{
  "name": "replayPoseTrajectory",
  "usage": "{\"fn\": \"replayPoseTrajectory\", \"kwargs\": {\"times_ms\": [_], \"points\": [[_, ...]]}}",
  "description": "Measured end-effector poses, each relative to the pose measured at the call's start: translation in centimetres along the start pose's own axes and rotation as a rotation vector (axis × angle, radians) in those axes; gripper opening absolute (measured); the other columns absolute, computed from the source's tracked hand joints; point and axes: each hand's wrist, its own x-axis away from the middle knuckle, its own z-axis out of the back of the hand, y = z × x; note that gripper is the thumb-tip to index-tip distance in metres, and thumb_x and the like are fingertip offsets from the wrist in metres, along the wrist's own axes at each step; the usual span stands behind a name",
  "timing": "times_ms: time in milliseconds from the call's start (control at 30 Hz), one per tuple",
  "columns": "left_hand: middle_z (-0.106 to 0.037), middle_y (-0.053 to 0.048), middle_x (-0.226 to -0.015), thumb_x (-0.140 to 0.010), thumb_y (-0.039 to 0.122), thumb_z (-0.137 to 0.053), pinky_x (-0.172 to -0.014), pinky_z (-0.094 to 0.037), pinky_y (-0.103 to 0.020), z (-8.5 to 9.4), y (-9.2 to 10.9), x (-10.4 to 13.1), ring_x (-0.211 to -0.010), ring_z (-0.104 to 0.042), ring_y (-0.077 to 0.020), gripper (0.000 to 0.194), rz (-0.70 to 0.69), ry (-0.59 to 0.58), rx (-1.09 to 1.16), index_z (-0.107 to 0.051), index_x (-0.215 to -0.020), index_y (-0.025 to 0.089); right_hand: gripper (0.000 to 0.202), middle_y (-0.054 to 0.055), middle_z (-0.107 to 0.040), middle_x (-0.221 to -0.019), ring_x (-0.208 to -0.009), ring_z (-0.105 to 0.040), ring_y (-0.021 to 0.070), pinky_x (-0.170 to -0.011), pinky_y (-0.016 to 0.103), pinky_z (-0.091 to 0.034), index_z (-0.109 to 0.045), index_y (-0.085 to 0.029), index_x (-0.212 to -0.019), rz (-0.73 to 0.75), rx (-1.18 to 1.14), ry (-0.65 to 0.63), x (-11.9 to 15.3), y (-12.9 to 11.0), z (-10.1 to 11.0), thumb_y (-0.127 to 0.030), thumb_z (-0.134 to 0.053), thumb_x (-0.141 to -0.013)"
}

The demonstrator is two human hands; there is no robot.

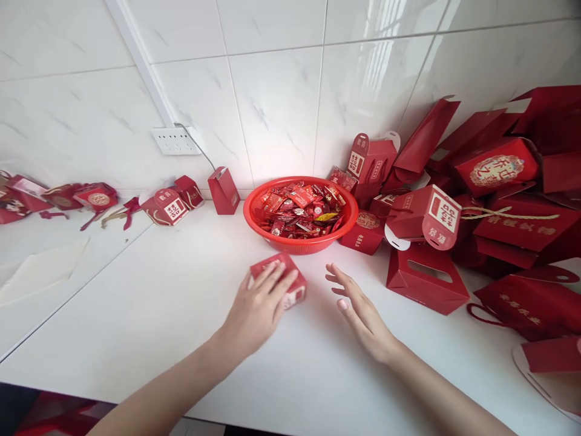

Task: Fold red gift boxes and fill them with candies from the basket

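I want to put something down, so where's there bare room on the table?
The table is bare between the white sheet and the box under the left hand, and between the forearms. It's crowded with gift boxes right of the candy basket and along the wall.

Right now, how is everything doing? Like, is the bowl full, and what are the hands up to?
Left hand: open, on the small box
Right hand: open, empty
Small box: partly covered, blurred
Bowl: well filled
Sweets: wrapped, heaped
Tall box: upright
Boxes on the right: piled up
Paper: lying flat
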Motion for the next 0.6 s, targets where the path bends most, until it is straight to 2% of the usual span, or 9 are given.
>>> {"fn": "replayPoseTrajectory", "kwargs": {"times_ms": [67, 167, 300, 367, 467, 533, 600], "points": [[-0.052, -0.011, -0.146, -0.094, 0.031, -0.046, -0.111, -0.033, -0.061, 0.9, -3.2, 0.8, -0.137, -0.045, -0.0378, 0.050, 0.148, 0.057, -0.093, -0.050, -0.144, 0.030, 0.057, 0.006, -0.029, -0.159, -0.136, -0.044, 0.0264, -0.108, 0.050, -0.046, -0.014, -0.037, -0.157, -0.026, 0.002, -0.001, 0.0, -0.1, 0.0, -0.043, -0.032, -0.104], [-0.046, -0.010, -0.151, -0.094, 0.025, -0.041, -0.106, -0.042, -0.057, 3.7, -9.5, 2.1, -0.139, -0.044, -0.0353, 0.052, 0.413, 0.009, -0.247, -0.047, -0.146, 0.030, 0.056, 0.008, -0.030, -0.157, -0.129, -0.051, 0.0254, -0.104, 0.049, -0.049, -0.014, -0.037, -0.156, -0.037, 0.020, -0.022, 0.1, -0.4, 0.0, -0.042, -0.032, -0.104], [-0.036, -0.013, -0.157, -0.097, 0.028, -0.035, -0.106, -0.038, -0.062, 8.4, -17.9, 3.4, -0.142, -0.037, -0.0365, 0.055, 0.869, -0.005, -0.354, -0.035, -0.152, 0.024, 0.054, 0.010, -0.038, -0.150, -0.121, -0.057, 0.0246, -0.100, 0.048, -0.052, -0.017, -0.037, -0.154, -0.029, 0.126, -0.100, 0.5, -0.8, 0.0, -0.040, -0.035, -0.103], [-0.030, -0.021, -0.158, -0.099, 0.030, -0.033, -0.106, -0.032, -0.068, 10.2, -21.4, 3.5, -0.144, -0.031, -0.0409, 0.057, 0.942, 0.021, -0.369, -0.031, -0.154, 0.014, 0.054, 0.011, -0.042, -0.145, -0.116, -0.060, 0.0242, -0.096, 0.047, -0.054, -0.018, -0.037, -0.153, -0.009, 0.188, -0.153, 0.6, -0.9, 0.0, -0.038, -0.037, -0.103], [-0.022, -0.016, -0.162, -0.099, 0.031, -0.037, -0.111, -0.025, -0.066, 11.8, -25.4, 2.9, -0.148, -0.021, -0.0361, 0.058, 0.946, 0.020, -0.344, -0.026, -0.154, 0.016, 0.054, 0.012, -0.045, -0.142, -0.113, -0.062, 0.0238, -0.092, 0.045, -0.056, -0.017, -0.036, -0.153, 0.036, 0.228, -0.201, 0.4, -0.8, 0.0, -0.037, -0.036, -0.103], [-0.019, -0.017, -0.163, -0.098, 0.032, -0.042, -0.107, -0.019, -0.073, 12.5, -27.5, 2.2, -0.148, -0.017, -0.0389, 0.061, 0.983, 0.023, -0.319, -0.025, -0.154, 0.015, 0.054, 0.012, -0.047, -0.140, -0.111, -0.063, 0.0239, -0.091, 0.044, -0.056, -0.017, -0.036, -0.153, 0.044, 0.233, -0.203, 0.2, -0.7, 0.0, -0.037, -0.036, -0.103], [-0.018, -0.020, -0.162, -0.097, 0.031, -0.046, -0.106, -0.020, -0.074, 13.1, -29.5, 1.4, -0.147, -0.015, -0.0408, 0.065, 1.027, 0.024, -0.282, -0.023, -0.154, 0.011, 0.053, 0.012, -0.048, -0.139, -0.110, -0.063, 0.0240, -0.090, 0.044, -0.057, -0.018, -0.035, -0.153, 0.038, 0.241, -0.199, 0.0, -0.5, 0.1, -0.038, -0.036, -0.103]]}}
